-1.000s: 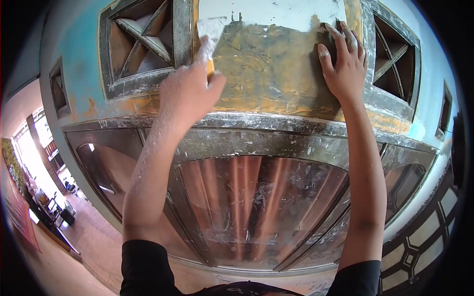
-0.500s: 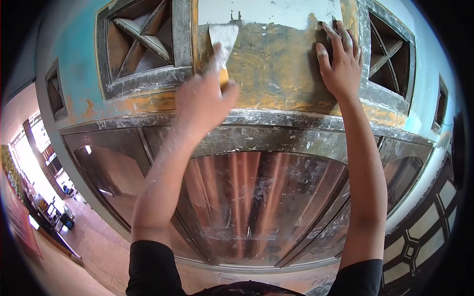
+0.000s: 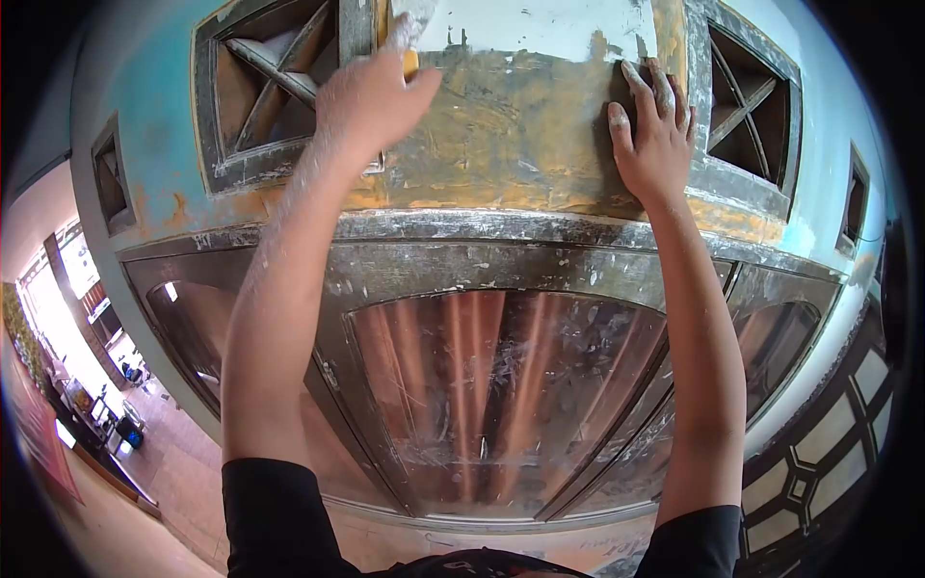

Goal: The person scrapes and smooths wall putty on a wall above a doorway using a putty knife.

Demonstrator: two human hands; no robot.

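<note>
1. Sleeves [image 3: 275, 511]: black, at the bottom edge, one on each upper arm. Both bare forearms reach up and away, the left one dusted white.

2. Door [image 3: 501, 385]: bare metal with an arched centre panel, scratched and flecked with white. It lies under both arms and reflects reddish streaks.

3. Lintel [image 3: 501, 236]: grey metal band across the door top, smeared with white. It runs just below both hands.

4. Left hand [image 3: 371, 96]: fingers curled tight around the scraper, knuckles toward the camera, powdered white. It sits at the upper left corner of the panel, just beside the left vent.

5. Scraper [image 3: 411, 62]: held in the left hand. A short piece of yellow handle shows above the fingers. The pale blade seems to lie against the wall at the lower edge of the white patch, though the frame edge cuts it off.

6. Right hand [image 3: 655, 144]: fingers spread and pressed flat on the panel's right edge, holding nothing, fingertips caked white.

7. Panel [image 3: 511, 125]: wall area between the hands, mottled ochre and grey, rough-scraped.

8. White patch [image 3: 530, 24]: smooth pale coat above the panel.

9. Left vent [image 3: 270, 87] and right vent [image 3: 747, 106]: square recesses with crossed bars, set in turquoise wall either side of the panel.

10. Street [image 3: 87, 405]: far below at left, bright and small.
</note>
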